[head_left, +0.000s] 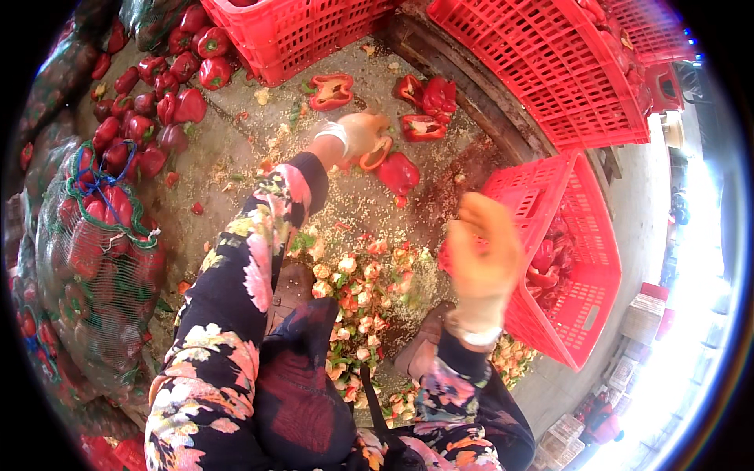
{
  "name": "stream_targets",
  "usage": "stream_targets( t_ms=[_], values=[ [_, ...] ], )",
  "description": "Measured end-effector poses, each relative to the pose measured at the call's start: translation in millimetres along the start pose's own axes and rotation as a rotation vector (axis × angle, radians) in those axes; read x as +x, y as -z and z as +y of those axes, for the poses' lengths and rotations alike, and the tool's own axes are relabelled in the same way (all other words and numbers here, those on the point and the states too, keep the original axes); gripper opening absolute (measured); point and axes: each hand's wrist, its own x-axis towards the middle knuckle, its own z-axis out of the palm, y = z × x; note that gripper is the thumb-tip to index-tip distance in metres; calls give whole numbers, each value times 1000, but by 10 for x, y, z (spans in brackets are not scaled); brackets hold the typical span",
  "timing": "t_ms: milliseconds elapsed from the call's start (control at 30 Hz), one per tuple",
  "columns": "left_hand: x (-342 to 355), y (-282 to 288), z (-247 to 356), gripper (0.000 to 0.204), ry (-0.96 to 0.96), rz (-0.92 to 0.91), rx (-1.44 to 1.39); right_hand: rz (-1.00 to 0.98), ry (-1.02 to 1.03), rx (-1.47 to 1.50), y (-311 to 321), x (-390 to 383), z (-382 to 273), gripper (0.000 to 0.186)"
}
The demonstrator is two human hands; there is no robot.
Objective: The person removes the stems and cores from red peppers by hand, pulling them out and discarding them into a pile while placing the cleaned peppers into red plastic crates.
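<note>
My left hand [363,135], in a pale glove, reaches out over the floor with its fingers closed around a cut red bell pepper half [377,154]. Just beside it lies another red bell pepper [398,174], and further off are more cut pepper pieces [331,92] with pale insides showing. My right hand [485,245], gloved too, is smeared by motion in front of the tilted red crate [542,314]. Its fingers look bent, but what they hold, if anything, is hidden. Red pepper pieces [547,263] fill part of that crate.
Cut-out pepper cores [363,298] are heaped between my feet, with seeds strewn around. Whole red peppers [141,125] lie at the left beside a full green mesh sack [94,259]. More red crates [298,39] stand at the far side, next to a wooden beam [471,78].
</note>
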Motion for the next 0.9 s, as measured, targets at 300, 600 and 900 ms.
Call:
stream_targets(
  t_ms=[300,600,900],
  values=[
    [-1210,544,498,14,483,-265,-967,-308,447,-272,-1133,-227,432,60],
    [-1879,872,671,42,242,-15,-1457,-80,-641,1418,-1044,-197,307,40],
    [-2044,845,944,64,465,-319,-1641,-103,-646,1089,-1146,-437,332,32]
  ],
)
